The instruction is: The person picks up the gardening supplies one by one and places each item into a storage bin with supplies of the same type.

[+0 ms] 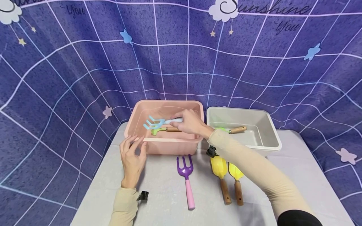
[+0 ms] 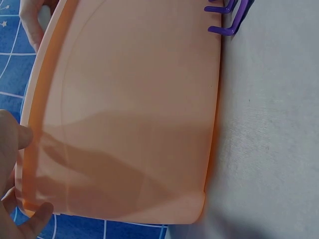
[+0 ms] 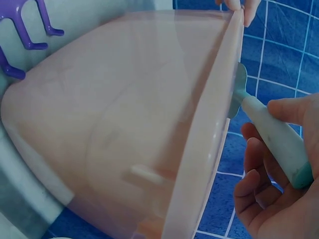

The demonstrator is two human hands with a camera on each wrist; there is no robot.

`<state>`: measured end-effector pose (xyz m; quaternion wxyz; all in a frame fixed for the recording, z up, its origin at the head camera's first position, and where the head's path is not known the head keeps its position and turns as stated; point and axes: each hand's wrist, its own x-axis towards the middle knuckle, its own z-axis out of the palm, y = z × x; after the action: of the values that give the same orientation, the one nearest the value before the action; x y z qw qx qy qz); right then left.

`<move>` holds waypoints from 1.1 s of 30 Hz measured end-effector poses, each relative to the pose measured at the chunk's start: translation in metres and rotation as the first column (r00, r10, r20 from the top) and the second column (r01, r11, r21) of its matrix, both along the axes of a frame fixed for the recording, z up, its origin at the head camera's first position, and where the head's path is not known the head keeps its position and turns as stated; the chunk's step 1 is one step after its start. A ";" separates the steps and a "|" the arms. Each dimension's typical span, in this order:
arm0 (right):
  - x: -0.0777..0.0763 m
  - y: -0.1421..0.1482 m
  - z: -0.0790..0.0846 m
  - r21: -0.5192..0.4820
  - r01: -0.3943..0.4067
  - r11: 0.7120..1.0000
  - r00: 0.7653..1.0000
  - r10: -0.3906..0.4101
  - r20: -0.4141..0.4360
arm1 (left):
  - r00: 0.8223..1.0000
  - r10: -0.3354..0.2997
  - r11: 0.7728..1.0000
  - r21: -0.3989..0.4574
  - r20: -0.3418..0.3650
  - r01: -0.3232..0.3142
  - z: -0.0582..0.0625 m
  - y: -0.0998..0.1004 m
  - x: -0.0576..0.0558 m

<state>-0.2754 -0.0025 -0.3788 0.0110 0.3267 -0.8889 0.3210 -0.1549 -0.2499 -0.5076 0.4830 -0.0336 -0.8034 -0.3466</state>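
Note:
My right hand [image 1: 190,123] pinches the pale handle of a light blue hand rake [image 1: 156,123] over the pink bin [image 1: 164,147], with its prongs pointing left. In the right wrist view, thumb and fingers lie on either side of the rake's handle [image 3: 276,137], and the bin wall hides most of its head. Beneath it in the bin is a green-headed tool with a wooden handle [image 1: 159,130]. My left hand [image 1: 133,157] rests at the bin's front left rim, fingers spread. A purple hand fork with a pink handle [image 1: 185,172] lies on the table in front.
Right of the pink bin stands a grey-white bin [image 1: 263,131] holding a green tool with a wooden handle [image 1: 238,129]. Two yellow trowels, a left one [image 1: 219,166] and a right one [image 1: 236,172], lie before it, partly under my right arm. A blue curtain [image 1: 175,62] hangs behind the table.

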 end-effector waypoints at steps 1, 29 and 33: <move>0.000 0.000 0.000 -0.002 -0.005 1.000 1.000 0.005 0.000 | 1.000 0.000 1.000 0.000 -0.001 0.000 0.000 0.000 0.000; -0.002 -0.002 -0.007 0.015 -0.008 1.000 1.000 0.008 0.005 | 1.000 0.003 1.000 -0.009 -0.006 -0.004 -0.001 0.000 -0.001; -0.002 -0.002 -0.005 0.005 -0.011 1.000 1.000 0.011 0.010 | 1.000 0.008 1.000 -0.009 -0.005 -0.008 -0.001 0.000 -0.001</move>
<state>-0.2775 -0.0041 -0.3841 0.0042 0.3300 -0.8880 0.3203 -0.1557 -0.2501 -0.5085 0.4862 -0.0333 -0.8038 -0.3410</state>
